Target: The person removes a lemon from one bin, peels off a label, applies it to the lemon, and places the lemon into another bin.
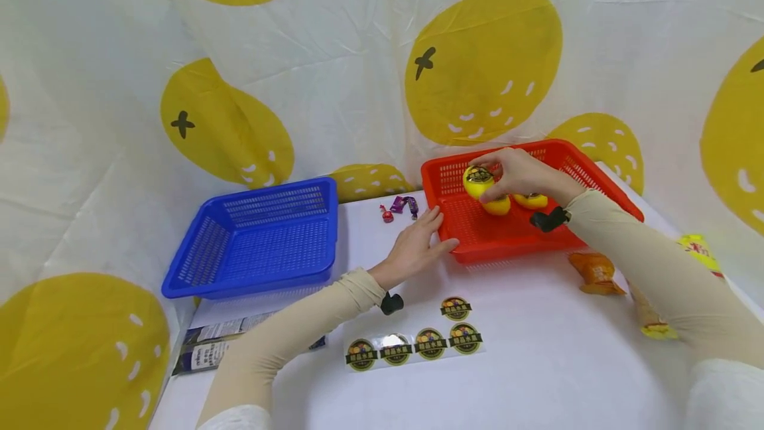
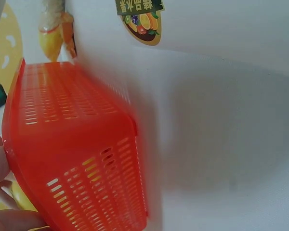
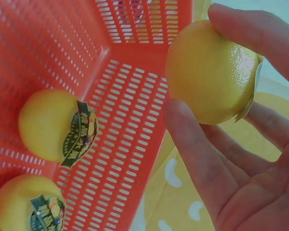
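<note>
My right hand (image 1: 518,171) pinches a round yellow fruit (image 3: 207,72) between thumb and fingers, over the red basket (image 1: 507,247). A dark label with fruit pictures is stuck on this fruit, its edge lifted a little in the right wrist view. Two more labelled yellow fruits, one (image 3: 50,125) beside another (image 3: 26,204), lie on the basket's slotted floor. With fingers spread and fairly straight, my left hand (image 1: 418,247) rests at the basket's near left corner. The left wrist view catches only some fingertips (image 2: 14,220) by the rim.
To the left stands a blue basket (image 1: 280,244). Small wrapped candies (image 1: 406,204) lie between the baskets. A strip of round labels (image 1: 412,349) and a single label (image 1: 456,308) lie nearer me. Dark packets (image 1: 203,354) are at left, an orange packet (image 1: 595,273) at right.
</note>
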The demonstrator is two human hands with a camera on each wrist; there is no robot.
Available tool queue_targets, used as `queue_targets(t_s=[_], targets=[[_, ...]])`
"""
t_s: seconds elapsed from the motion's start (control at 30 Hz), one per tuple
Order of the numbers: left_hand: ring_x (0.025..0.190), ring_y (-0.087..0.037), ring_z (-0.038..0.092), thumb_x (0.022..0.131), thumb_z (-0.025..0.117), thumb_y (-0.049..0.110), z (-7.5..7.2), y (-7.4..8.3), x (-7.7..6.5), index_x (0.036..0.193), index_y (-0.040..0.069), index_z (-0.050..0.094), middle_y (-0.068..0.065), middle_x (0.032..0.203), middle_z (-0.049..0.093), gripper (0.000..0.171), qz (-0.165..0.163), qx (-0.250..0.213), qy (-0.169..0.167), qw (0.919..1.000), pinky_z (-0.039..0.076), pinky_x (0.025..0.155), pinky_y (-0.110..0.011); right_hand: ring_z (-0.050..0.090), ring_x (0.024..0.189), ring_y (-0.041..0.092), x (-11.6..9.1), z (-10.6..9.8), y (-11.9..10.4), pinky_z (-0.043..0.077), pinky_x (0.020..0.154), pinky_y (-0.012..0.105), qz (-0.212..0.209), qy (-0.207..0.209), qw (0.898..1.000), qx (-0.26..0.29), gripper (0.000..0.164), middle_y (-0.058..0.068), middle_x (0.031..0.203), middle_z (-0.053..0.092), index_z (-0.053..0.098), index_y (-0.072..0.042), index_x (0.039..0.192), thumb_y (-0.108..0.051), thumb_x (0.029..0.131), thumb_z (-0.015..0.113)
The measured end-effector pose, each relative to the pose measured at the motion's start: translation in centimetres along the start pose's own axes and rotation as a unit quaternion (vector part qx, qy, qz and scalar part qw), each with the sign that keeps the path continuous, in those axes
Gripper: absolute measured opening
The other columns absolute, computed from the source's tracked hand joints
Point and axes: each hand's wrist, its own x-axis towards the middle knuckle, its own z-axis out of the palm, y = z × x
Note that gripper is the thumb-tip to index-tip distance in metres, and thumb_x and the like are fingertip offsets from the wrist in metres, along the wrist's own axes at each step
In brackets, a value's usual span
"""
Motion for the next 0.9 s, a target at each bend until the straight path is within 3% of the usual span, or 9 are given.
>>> queue_targets(t_s=[0.2,0.43,0.73,0.9], targets=[[0.159,-0.025,0.024,0.102,0.058,0.048,0.2,0.0,0.0,0.158,0.004,0.033,-0.01,0.171,0.025,0.075,0.002,-0.006,0.0,1.0,0.028,0.128,-0.041,0.065,0.119,0.038,2.5,0.6,0.7,0.055,0.101,0.056,-0.039,0.009,0.999,-0.018,0.073,0.019,0.135,0.067,0.062,-0.007,0.139,-0.029,0.076,0.092],[0.159,-0.025,0.025,0.102,0.057,0.049,0.3,-0.1,0.1,0.158,0.004,0.034,-0.011,0.17,0.027,0.075,-0.001,0.008,0.003,1.0,0.028,0.128,-0.04,0.066,0.119,0.039,4.6,1.6,1.6,0.055,0.101,0.056,-0.057,-0.011,0.998,-0.031,0.072,0.021,0.133,0.068,0.063,-0.005,0.137,-0.025,0.074,0.093],[0.159,-0.024,0.025,0.101,0.059,0.047,0.4,-0.2,0.2,0.158,0.004,0.035,-0.009,0.17,0.027,0.075,-0.001,0.006,0.003,1.0,0.029,0.128,-0.043,0.061,0.118,0.036,6.4,3.1,1.8,0.051,0.106,0.059,-0.002,-0.066,0.997,-0.043,0.071,0.02,0.133,0.065,0.061,-0.009,0.137,-0.026,0.076,0.092],[0.158,-0.024,0.026,0.102,0.059,0.048,0.4,-0.2,0.2,0.157,0.004,0.036,-0.01,0.169,0.029,0.074,-0.002,0.014,0.006,0.9999,0.029,0.127,-0.042,0.06,0.109,0.032,7.3,4.2,2.3,0.052,0.103,0.056,-0.01,-0.083,0.994,-0.073,0.069,0.016,0.125,0.068,0.063,-0.01,0.133,-0.026,0.074,0.093]])
